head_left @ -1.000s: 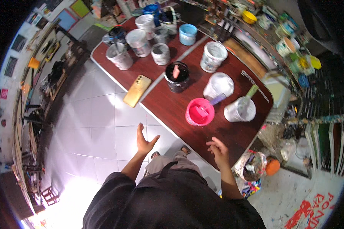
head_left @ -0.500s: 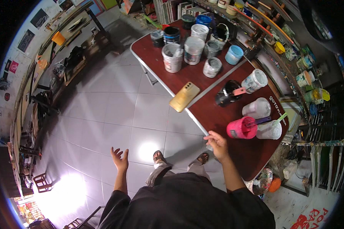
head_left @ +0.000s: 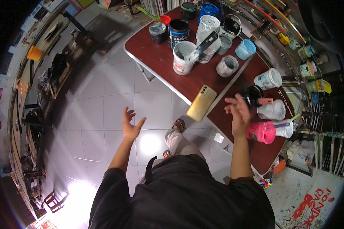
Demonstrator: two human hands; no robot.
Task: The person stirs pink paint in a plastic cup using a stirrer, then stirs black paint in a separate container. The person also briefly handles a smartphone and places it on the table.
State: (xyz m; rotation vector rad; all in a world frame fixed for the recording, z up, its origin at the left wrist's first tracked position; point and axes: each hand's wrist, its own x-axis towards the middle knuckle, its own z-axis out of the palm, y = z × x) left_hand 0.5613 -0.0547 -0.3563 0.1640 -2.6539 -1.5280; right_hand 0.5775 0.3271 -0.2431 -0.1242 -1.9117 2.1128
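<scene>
My left hand (head_left: 132,125) is raised over the tiled floor, palm inward and fingers apart, holding nothing. My right hand (head_left: 239,114) hovers near the front edge of the dark red table (head_left: 168,76), fingers spread and nothing in them. Left of it a gold phone (head_left: 202,103) lies at the table edge, apart from the hand. Just beyond the right hand are a black tub (head_left: 253,92), partly hidden by it, and a pink tub (head_left: 261,133). A white tub (head_left: 272,110) stands behind these. Farther back a white bucket (head_left: 182,63) has a dark-handled scraper (head_left: 207,44) in it.
Several paint containers crowd the table's far end, among them a light blue tub (head_left: 245,49) and a black tub with a printed label (head_left: 178,33). A paint-stained shelf (head_left: 294,57) runs along the right. A wooden bench (head_left: 67,76) stands at the left. My sandalled foot (head_left: 178,126) is beside the table.
Both hands have risen and moved forward, and the right one has left the table's edge. My feet have shifted in a step, and the table appears nearer.
</scene>
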